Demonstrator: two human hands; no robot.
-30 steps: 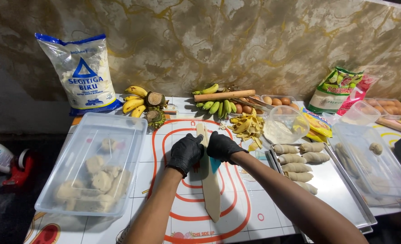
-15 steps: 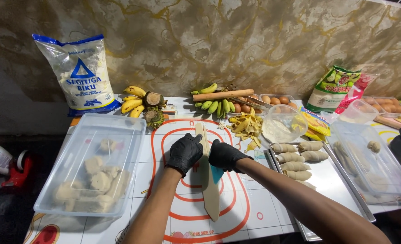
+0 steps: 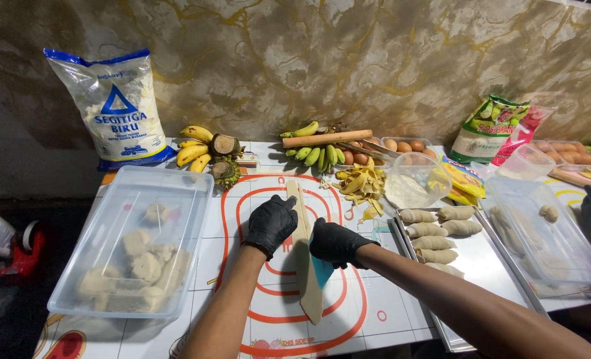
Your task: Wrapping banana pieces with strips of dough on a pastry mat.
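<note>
Marbled wall behind, a white bench (image 3: 402,312) in front carrying a pastry mat with red rings (image 3: 348,326). On the mat's middle lies a long dough strip (image 3: 305,266), running away from the person. Both gloved hands work at it: the left hand (image 3: 269,225) presses palm-down on the strip's left edge, fingers closed together; the right hand (image 3: 335,242) grips a teal scraper (image 3: 321,270) against its right edge. Left of the mat stands a clear tub of dough lumps (image 3: 132,256); right of it, a steel tray of rolled pieces (image 3: 438,229). Beyond the mat lie bananas (image 3: 318,154), a rolling pin (image 3: 326,138) and a flour bag (image 3: 112,106). I judge the thin strip could tear or stretch unevenly if the scraper drags sideways.
</note>
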